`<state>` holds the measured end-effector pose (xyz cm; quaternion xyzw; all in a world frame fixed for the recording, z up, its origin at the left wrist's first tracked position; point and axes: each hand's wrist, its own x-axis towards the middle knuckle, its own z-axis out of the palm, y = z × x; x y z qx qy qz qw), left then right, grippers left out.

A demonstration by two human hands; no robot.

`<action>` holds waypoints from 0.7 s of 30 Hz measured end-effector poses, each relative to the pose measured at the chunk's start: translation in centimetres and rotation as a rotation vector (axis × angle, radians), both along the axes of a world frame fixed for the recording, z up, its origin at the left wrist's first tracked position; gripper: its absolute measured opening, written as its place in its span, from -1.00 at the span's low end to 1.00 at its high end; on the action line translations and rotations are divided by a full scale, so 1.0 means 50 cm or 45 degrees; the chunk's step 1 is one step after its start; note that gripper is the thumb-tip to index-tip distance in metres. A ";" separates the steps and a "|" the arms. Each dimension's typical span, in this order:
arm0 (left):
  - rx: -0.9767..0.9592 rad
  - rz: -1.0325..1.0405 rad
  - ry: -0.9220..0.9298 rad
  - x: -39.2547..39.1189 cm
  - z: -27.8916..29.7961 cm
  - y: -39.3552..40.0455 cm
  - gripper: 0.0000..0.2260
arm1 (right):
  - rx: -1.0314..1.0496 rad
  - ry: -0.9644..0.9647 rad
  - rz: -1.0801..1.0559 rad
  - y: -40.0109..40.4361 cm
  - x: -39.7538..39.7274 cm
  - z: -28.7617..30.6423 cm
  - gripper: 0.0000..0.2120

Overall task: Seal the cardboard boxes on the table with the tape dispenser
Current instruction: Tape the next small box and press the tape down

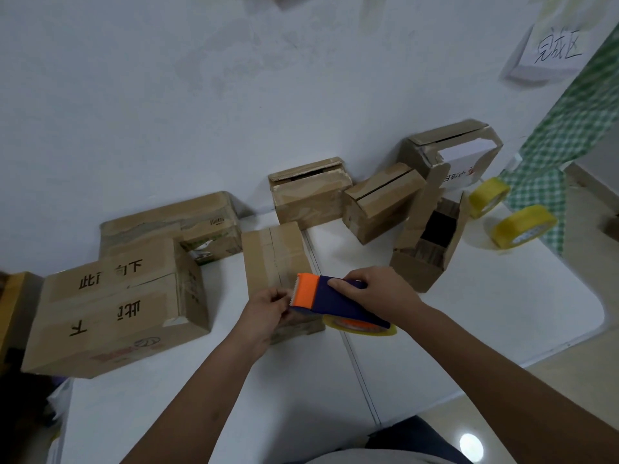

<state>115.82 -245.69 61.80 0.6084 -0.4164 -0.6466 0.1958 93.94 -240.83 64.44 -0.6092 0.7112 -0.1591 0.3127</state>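
Note:
My right hand (378, 291) grips the blue and orange tape dispenser (335, 299), held over the near end of a small closed cardboard box (273, 256) in the middle of the white table (502, 313). The dispenser's yellowish tape roll (360, 326) hangs under it. My left hand (266, 308) pinches the tape end at the orange toothed blade, just over the box's near edge. Several other cardboard boxes stand around, one of them open (432, 242) to the right.
A large box with black characters (117, 306) sits at the left, a flat one (174, 222) behind it. Two more boxes (310, 192) (382, 204) and a taller one (452, 152) line the wall. Two spare yellow tape rolls (487, 200) (522, 226) lie at the right.

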 end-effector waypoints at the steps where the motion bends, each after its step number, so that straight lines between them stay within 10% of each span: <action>1: -0.006 0.015 -0.011 0.004 0.000 -0.002 -0.87 | 0.010 -0.006 0.017 -0.005 0.002 0.001 -0.48; 21: -0.189 -0.180 -0.228 0.050 0.017 -0.021 -0.87 | 0.092 0.076 0.212 -0.017 -0.024 -0.003 -0.46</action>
